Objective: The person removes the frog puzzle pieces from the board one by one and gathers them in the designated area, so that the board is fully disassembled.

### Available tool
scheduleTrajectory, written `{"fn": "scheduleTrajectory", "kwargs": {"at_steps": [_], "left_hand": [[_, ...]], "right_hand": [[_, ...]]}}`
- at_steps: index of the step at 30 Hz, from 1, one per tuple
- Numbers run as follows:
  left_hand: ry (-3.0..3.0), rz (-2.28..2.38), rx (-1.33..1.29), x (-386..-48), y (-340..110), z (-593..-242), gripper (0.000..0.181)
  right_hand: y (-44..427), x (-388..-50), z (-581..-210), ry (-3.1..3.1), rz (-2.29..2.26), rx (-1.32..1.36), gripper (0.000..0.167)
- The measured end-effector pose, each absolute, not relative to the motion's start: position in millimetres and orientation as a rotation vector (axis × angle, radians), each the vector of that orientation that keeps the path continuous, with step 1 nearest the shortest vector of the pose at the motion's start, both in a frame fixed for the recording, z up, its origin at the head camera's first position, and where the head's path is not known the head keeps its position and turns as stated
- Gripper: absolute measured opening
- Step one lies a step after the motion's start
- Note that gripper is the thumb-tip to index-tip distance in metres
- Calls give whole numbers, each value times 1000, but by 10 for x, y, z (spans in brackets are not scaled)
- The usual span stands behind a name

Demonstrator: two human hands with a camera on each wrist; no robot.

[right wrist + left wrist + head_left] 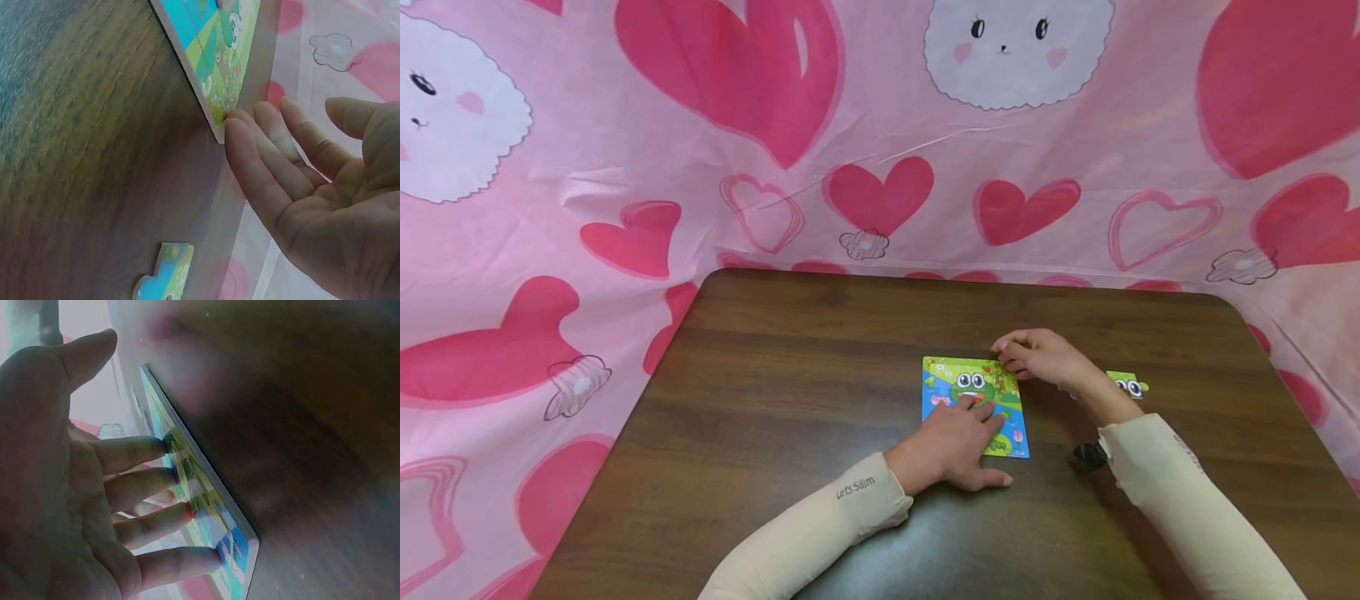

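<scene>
A square frog jigsaw puzzle [1017, 417] lies flat on the brown table, its picture green above and blue below. My left hand [951, 442] rests on its lower part, fingertips touching the surface with the fingers spread and the thumb out to the side. In the left wrist view those fingers [147, 487] reach straight onto the puzzle. At the top right corner is my right hand [1037, 354], its fingers loosely bent. The right wrist view shows the fingertips [236, 128] at that corner, with nothing held in the hand.
A loose puzzle piece with printed eyes [1127, 384] lies right of the right wrist. Another piece [1066, 390] is mostly hidden beneath that wrist. A pink curtain [925, 133] with hearts hangs behind the table [775, 375]. A black object [1088, 457] sits at the right cuff.
</scene>
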State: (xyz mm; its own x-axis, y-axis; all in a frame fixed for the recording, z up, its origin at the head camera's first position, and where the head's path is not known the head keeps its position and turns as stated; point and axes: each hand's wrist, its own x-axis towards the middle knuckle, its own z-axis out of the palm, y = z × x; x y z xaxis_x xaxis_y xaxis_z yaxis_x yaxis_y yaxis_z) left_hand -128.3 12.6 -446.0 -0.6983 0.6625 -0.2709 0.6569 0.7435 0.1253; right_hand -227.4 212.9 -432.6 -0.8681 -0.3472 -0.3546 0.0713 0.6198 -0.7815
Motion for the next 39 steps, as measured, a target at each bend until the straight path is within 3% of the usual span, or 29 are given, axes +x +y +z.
{"fn": "scheduleTrajectory", "kwargs": {"at_steps": [39], "left_hand": [[2623, 27, 1028, -1310, 132, -4447, 82]], "right_hand": [[2103, -2246, -4439, 2400, -1204, -209, 37]]}}
